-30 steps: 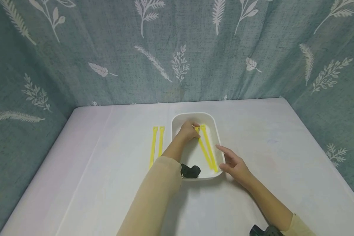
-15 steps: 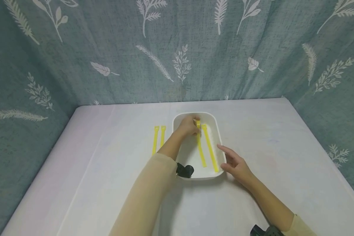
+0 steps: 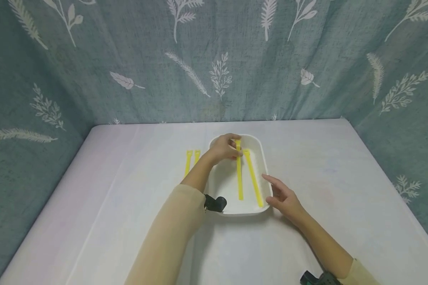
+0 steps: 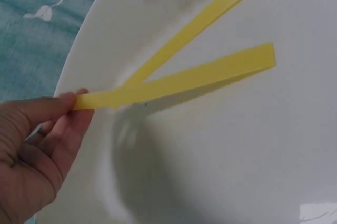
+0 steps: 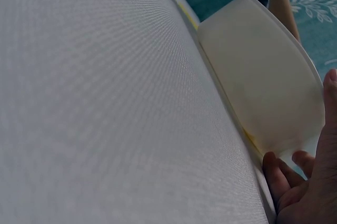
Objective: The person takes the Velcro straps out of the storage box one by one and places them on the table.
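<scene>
In the white, round-cornered plastic tray (image 3: 224, 180) we see one flat yellow strip (image 3: 254, 178) lying aslant; our left hand (image 3: 224, 148) pinches another flat yellow strip (image 3: 239, 178) by its far end over the tray. Our right hand (image 3: 284, 199), loosely open, touches the tray's right side. Two more yellow strips (image 3: 188, 160) lie left, on the white worktop (image 3: 128, 198).

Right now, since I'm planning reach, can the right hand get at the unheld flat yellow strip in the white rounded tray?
Probably yes: only the tray wall separates the right hand from the strip.
</scene>
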Action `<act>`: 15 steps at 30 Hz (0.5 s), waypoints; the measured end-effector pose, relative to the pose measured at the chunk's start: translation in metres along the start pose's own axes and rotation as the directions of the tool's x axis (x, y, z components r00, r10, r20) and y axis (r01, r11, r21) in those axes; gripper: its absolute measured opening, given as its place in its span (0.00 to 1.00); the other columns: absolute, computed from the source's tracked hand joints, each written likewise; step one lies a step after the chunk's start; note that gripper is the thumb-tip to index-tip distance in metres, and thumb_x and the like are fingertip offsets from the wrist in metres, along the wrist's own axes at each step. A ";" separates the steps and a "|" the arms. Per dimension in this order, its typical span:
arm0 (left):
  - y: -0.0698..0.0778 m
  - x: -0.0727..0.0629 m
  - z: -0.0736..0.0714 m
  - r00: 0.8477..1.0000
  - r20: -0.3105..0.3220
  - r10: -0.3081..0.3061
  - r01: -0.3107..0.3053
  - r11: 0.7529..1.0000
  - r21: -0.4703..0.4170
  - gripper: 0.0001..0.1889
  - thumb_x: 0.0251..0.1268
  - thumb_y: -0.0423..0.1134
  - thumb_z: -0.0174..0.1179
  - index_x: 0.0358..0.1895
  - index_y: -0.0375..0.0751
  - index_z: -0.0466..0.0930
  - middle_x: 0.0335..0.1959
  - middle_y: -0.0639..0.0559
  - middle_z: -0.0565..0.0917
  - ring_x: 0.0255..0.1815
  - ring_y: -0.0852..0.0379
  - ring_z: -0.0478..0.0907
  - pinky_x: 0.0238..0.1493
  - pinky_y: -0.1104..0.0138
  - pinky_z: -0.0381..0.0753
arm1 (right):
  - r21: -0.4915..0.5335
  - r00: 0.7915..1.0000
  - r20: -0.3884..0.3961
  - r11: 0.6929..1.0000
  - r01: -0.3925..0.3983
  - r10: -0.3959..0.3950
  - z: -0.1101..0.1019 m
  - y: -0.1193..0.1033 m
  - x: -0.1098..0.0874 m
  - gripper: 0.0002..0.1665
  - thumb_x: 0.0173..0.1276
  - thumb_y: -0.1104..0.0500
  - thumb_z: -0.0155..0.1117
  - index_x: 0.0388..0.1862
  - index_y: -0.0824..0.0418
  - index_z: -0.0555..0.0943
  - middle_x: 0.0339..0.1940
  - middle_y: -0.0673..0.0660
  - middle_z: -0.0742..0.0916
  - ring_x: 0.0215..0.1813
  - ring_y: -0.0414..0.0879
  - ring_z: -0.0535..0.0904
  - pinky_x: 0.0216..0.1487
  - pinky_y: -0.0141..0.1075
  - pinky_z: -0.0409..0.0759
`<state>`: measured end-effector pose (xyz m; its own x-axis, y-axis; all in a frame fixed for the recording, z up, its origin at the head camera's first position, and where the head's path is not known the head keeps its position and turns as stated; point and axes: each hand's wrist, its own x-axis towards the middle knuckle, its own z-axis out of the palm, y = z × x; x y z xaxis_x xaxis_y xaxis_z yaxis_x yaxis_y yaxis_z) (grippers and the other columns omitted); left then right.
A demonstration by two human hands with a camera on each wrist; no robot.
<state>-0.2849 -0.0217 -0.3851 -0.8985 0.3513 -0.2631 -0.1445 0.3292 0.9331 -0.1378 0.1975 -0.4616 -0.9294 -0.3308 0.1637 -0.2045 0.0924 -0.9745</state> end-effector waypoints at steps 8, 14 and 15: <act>0.011 -0.006 -0.013 0.997 -0.012 0.077 -0.077 0.996 -0.035 0.33 0.52 0.24 0.66 0.64 0.40 0.68 0.37 0.48 0.70 0.33 0.55 0.74 0.39 0.64 0.84 | -0.015 1.000 -0.005 1.000 0.000 -0.001 0.001 -0.002 0.002 0.35 0.65 0.70 0.58 0.71 0.63 0.62 0.71 0.69 0.64 0.65 0.62 0.67 0.51 0.32 0.79; 0.022 -0.011 -0.018 0.989 -0.024 0.143 -0.145 0.987 -0.068 0.34 0.53 0.26 0.66 0.66 0.42 0.67 0.49 0.42 0.74 0.39 0.51 0.81 0.44 0.60 0.84 | -0.010 1.000 0.007 1.000 0.021 -0.021 0.000 -0.001 -0.001 0.35 0.65 0.70 0.58 0.71 0.64 0.61 0.71 0.69 0.64 0.66 0.63 0.66 0.52 0.31 0.78; 0.023 -0.012 -0.019 0.988 -0.022 0.156 -0.157 0.985 -0.074 0.34 0.54 0.26 0.66 0.67 0.42 0.67 0.51 0.40 0.75 0.40 0.50 0.82 0.44 0.59 0.83 | -0.007 1.000 0.009 1.000 0.027 -0.027 0.000 -0.001 -0.001 0.35 0.65 0.70 0.58 0.71 0.64 0.61 0.71 0.69 0.64 0.66 0.61 0.66 0.52 0.31 0.78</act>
<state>-0.2853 -0.0345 -0.3555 -0.9191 0.3786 -0.1093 -0.0323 0.2039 0.9784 -0.1370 0.1980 -0.4610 -0.9208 -0.3413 0.1889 -0.2319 0.0895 -0.9686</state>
